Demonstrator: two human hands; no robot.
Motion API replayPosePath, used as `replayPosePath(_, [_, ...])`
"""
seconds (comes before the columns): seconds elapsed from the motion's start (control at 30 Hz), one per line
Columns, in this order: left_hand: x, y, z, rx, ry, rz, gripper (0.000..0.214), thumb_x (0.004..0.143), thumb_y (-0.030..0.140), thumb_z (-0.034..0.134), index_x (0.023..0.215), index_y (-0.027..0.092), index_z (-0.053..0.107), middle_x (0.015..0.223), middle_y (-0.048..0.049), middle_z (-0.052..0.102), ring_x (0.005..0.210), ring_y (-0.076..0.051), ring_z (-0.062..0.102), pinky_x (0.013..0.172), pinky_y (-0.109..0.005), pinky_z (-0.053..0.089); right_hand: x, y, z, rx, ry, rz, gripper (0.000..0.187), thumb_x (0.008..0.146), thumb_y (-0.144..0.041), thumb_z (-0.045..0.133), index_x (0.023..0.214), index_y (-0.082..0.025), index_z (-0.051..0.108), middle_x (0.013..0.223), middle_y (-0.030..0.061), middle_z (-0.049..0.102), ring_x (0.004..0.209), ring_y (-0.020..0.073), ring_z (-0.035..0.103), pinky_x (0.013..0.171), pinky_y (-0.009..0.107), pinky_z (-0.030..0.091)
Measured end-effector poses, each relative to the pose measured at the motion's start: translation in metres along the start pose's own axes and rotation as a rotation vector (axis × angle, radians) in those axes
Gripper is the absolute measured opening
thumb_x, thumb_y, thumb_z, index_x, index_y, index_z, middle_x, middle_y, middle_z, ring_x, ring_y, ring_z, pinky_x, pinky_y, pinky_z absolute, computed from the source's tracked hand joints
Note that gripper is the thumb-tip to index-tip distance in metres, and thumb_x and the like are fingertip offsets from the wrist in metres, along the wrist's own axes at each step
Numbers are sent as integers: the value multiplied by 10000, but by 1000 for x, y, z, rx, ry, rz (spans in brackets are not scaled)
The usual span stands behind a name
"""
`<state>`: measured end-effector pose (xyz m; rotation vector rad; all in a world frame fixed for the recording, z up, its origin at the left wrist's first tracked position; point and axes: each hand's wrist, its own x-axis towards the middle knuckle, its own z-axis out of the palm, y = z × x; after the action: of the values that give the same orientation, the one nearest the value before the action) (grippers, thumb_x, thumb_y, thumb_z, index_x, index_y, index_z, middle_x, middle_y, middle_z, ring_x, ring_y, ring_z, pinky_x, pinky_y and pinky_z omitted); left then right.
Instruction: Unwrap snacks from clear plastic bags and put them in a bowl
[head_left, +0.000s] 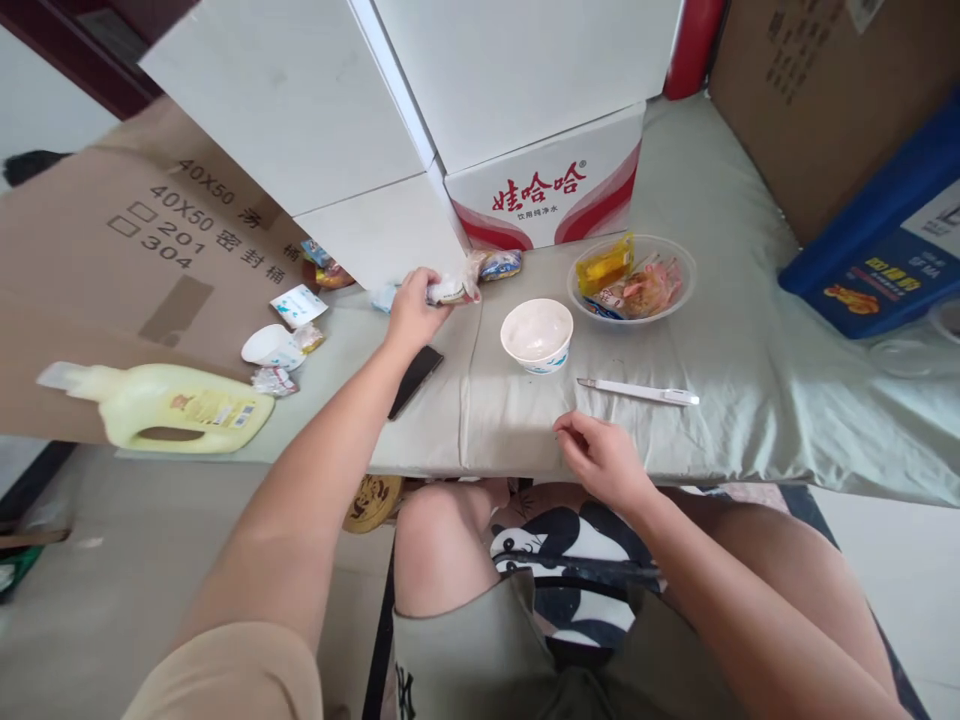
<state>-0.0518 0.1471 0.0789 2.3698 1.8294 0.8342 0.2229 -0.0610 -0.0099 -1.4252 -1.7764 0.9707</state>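
Note:
Toward the back of the cloth, by the white boxes, my left hand is closed on a small whitish plastic packet. A blue snack packet lies just to the right of it. A dark phone rests under my left wrist. My right hand hovers at the front edge with its fingers curled together, and nothing shows in them. Beyond it lie a white utility knife and a white paper bowl. A clear plastic bowl behind holds several snack packets.
On the left, a yellow detergent bottle lies on its side near a tipped paper cup and crumpled wrappers. White boxes stand at the back, with a brown carton on the left. A blue container is at the right.

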Motion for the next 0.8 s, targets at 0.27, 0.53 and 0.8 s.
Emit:
replayPosePath(0.27, [-126,16,-34,-99,-100,-39,308,743,242,720,1028,219,604,1032,-35,684,936,-206,647,853,-331,508,68,-34,-24,-490,-66,-21,299,936,-230,477,1128,-202,704,1176,137,728,1087,295,676,914,389,496])
replayPosePath(0.53, [-146,25,-32,-62,-42,120,235,740,150,711,952,232,653,988,-60,717,1022,-252,664,905,-378,550,87,-43,-27,-370,-181,21,351,911,-239,587,1248,-210,683,1425,120,632,1313,274,600,1115,421,460])
replayPosePath(0.8, [-136,89,67,-536,49,71,354,714,195,760,1026,259,604,1378,-106,559,1286,-281,580,1024,-422,530,52,-10,1,882,-99,184,508,844,-361,618,1323,-277,472,1042,28,703,861,176,697,788,343,595])
